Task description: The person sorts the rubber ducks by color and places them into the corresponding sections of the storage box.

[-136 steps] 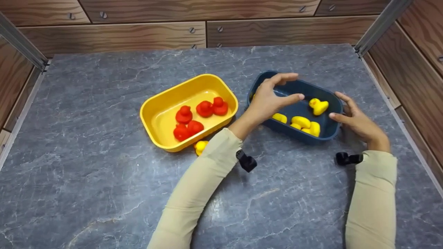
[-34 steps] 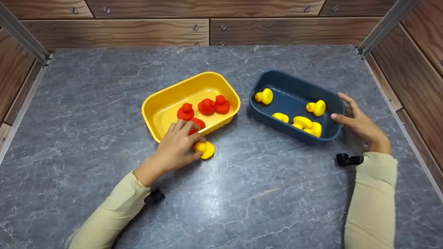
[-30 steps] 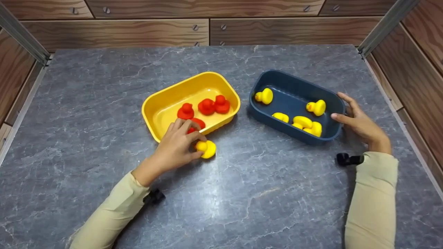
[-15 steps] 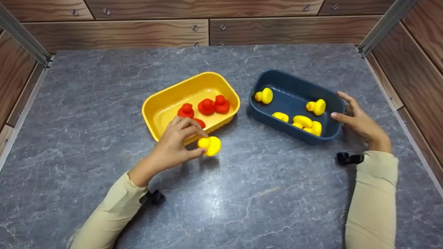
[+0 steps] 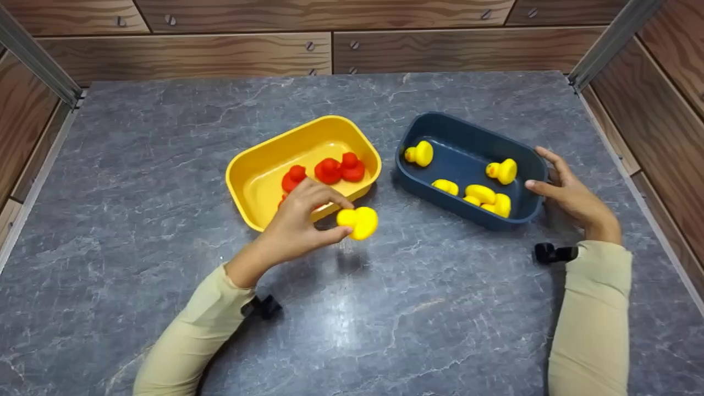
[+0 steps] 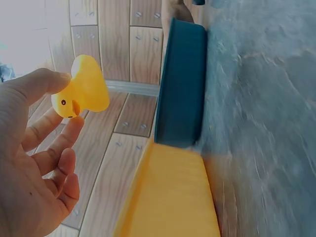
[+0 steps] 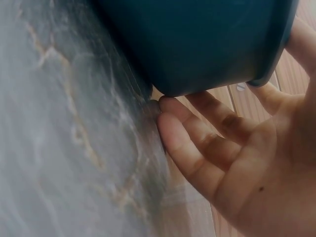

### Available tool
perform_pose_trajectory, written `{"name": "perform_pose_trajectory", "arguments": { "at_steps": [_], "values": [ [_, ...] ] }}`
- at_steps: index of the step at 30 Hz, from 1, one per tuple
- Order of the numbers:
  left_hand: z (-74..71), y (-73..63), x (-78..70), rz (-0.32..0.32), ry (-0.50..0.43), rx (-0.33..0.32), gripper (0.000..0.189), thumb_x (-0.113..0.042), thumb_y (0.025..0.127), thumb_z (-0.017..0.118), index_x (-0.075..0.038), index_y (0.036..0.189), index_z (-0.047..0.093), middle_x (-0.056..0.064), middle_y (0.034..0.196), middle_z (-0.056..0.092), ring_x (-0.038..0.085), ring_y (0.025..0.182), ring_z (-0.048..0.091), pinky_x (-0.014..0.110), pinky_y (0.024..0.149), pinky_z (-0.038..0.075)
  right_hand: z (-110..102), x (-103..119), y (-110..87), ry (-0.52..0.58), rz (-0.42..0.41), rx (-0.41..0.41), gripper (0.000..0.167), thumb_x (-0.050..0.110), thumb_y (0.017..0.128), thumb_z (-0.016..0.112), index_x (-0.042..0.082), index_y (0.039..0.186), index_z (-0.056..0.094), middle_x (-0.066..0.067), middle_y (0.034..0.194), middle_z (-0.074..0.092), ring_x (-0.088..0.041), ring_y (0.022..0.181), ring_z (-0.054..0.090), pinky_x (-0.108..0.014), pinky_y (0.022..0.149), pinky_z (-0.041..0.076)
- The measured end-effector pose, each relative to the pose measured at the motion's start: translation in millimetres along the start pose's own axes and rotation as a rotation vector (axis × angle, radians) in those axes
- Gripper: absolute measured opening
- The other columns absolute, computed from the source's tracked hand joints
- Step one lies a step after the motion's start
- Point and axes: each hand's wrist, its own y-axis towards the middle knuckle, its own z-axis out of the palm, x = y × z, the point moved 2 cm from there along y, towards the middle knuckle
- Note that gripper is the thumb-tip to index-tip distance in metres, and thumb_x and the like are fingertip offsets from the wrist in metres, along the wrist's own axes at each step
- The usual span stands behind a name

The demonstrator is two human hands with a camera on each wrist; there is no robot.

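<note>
My left hand (image 5: 300, 225) pinches a yellow rubber duck (image 5: 360, 223) by its head, between thumb and fingers. The duck hangs above the table, just in front of the yellow bin (image 5: 247, 206), its beak and eye showing in the left wrist view. Several red rubber ducks (image 5: 328, 170) lie in that bin, partly hidden behind my left hand. At the right, my right hand (image 5: 577, 203) grips the near right end of a dark blue bin (image 5: 467, 212), thumb over the rim and fingers against the outer wall. Several yellow rubber ducks (image 5: 421, 153) lie inside the blue bin.
The bins stand apart, angled towards each other, on a grey marble-patterned table (image 5: 412, 330). Wood-patterned panels (image 5: 192, 55) close off the back and both sides. Metal posts (image 5: 599, 47) rise at the back corners.
My left hand moved from over the blue bin to the yellow duck beside the yellow bin, took hold of it, lifted it and carried it rightward. The right hand stayed on the blue bin.
</note>
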Motion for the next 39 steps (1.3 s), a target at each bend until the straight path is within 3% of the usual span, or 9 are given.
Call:
{"name": "perform_pose_trajectory", "arguments": {
  "at_steps": [6,17,24,30,35,39],
  "values": [
    [14.1,16.2,-9.4,0.007,-0.057,0.004,0.027,-0.02,0.076,0.08,-0.009,0.099,0.071,0.003,0.097,0.07,0.019,0.094,0.053,0.037,0.085,0.047,-0.8,-1.2,-0.2,-0.028,0.011,-0.008,0.077,0.016,0.098,0.055,0.028,0.155,0.005,-0.029,0.15,0.018,0.003,0.106,0.058,-0.014,0.083,0.05],
    [47.8,58.6,-33.3,0.071,-0.166,-0.092,0.027,-0.019,0.077,0.081,-0.006,0.098,0.071,0.005,0.092,0.071,0.018,0.085,0.051,0.026,0.077,0.043,-1.8,-1.1,0.2,0.005,-0.008,-0.012,0.075,0.015,0.097,0.056,0.026,0.154,0.008,-0.005,0.136,0.037,0.001,0.103,0.062,-0.015,0.083,0.051],
    [72.4,82.0,-42.0,0.023,-0.218,-0.141,0.03,-0.021,0.079,0.08,-0.007,0.103,0.07,0.004,0.099,0.071,0.019,0.091,0.053,0.023,0.081,0.045,-1.4,-0.4,1.5,0.003,-0.021,-0.006,0.076,0.014,0.097,0.056,0.024,0.154,0.008,0.003,0.129,0.041,-0.001,0.102,0.063,-0.017,0.082,0.052],
    [82.3,102.1,-49.3,-0.01,-0.176,-0.156,0.031,-0.024,0.08,0.079,-0.01,0.105,0.07,0.001,0.102,0.071,0.014,0.094,0.052,0.016,0.083,0.042,-1.3,-0.9,0.1,0.007,-0.01,0.0,0.077,0.015,0.097,0.056,0.026,0.155,0.006,-0.001,0.135,0.037,0.0,0.103,0.061,-0.017,0.082,0.052],
    [90.0,118.1,-52.0,-0.046,-0.102,-0.145,0.032,-0.029,0.082,0.077,-0.013,0.108,0.069,-0.003,0.105,0.07,0.013,0.097,0.052,0.014,0.083,0.04,-0.9,-1.7,0.0,-0.012,0.006,-0.002,0.077,0.017,0.098,0.056,0.026,0.155,0.005,-0.019,0.145,0.027,0.002,0.104,0.06,-0.016,0.082,0.052],
    [95.1,129.8,-48.9,-0.072,-0.1,-0.158,0.03,-0.03,0.083,0.076,-0.013,0.108,0.069,-0.003,0.105,0.07,0.014,0.097,0.053,0.014,0.082,0.04,-0.8,-0.7,0.4,-0.02,0.021,-0.005,0.078,0.018,0.098,0.056,0.027,0.155,0.004,-0.028,0.15,0.017,0.004,0.104,0.059,-0.016,0.082,0.051]
  ]
}}
